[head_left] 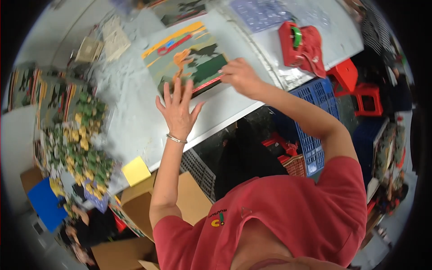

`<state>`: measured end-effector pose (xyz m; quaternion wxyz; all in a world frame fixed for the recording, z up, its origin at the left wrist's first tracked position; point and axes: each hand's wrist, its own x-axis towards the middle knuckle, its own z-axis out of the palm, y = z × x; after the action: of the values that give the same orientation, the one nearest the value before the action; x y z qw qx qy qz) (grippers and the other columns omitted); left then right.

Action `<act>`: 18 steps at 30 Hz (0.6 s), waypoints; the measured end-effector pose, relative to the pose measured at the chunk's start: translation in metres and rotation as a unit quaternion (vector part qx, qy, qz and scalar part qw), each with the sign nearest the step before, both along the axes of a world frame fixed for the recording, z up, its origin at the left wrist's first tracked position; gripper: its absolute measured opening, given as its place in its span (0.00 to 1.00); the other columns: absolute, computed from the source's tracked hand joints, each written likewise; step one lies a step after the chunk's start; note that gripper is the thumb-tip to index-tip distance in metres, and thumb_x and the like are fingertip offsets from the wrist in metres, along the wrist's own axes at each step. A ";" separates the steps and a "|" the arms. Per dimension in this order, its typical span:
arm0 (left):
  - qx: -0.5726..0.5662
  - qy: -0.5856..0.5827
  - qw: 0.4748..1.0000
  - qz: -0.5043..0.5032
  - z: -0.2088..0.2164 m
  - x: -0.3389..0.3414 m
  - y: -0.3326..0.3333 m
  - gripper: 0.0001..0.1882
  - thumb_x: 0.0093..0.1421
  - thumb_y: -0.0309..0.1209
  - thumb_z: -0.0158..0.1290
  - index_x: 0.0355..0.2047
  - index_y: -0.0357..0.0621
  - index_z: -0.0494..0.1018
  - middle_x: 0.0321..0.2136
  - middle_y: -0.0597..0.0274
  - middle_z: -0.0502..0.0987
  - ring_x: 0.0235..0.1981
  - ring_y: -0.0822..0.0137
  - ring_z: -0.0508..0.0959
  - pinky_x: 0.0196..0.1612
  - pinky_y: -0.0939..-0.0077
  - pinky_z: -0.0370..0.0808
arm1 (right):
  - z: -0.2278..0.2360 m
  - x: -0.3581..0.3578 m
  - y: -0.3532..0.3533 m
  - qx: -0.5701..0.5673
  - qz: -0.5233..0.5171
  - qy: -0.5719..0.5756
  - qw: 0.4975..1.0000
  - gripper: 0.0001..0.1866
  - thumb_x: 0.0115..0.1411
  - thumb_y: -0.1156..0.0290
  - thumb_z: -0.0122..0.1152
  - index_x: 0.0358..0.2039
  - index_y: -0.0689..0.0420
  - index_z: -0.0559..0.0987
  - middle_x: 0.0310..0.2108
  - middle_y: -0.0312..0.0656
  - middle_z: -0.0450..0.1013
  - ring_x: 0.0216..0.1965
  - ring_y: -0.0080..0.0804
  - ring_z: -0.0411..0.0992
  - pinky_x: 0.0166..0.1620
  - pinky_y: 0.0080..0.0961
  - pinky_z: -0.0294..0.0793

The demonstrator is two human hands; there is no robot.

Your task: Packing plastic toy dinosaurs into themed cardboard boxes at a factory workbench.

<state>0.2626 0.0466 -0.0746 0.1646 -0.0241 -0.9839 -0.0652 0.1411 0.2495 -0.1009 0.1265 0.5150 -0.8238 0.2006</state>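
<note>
A flat printed box (191, 58) with dinosaur pictures, a yellow band and a red-and-white strip lies tilted on the pale table. My left hand (177, 108) is open, its fingers spread, with the fingertips resting on the box's near left part. At the box's right near corner, my right hand (240, 77) is closed in a pinch. Its fingertips meet at the end of the red strip, and what is between them is too small to make out.
A red tape dispenser (290, 45) with green tape stands beside red cloth (312, 49). Another printed box (180, 11) lies farther back. Plastic flowers (83, 144) crowd the left, near a yellow paper (136, 171). Below are a cardboard carton (191, 198) and a blue crate (312, 135).
</note>
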 end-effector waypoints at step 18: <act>-0.061 0.061 0.996 -0.008 -0.042 -0.010 0.009 0.20 0.52 0.31 0.53 0.48 0.54 0.71 0.55 0.62 0.65 0.58 0.52 0.59 0.52 0.49 0.55 | -0.056 -0.117 0.235 -0.220 -0.418 -0.604 0.642 0.32 0.51 0.45 0.58 0.47 0.58 0.71 0.49 0.45 0.66 0.50 0.36 0.64 0.50 0.45 0.63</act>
<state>0.2522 0.0552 -0.1162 0.2217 -0.0462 -0.9740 -0.0053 0.0238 0.4843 -0.1569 -0.2194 -0.1631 -0.7761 0.5683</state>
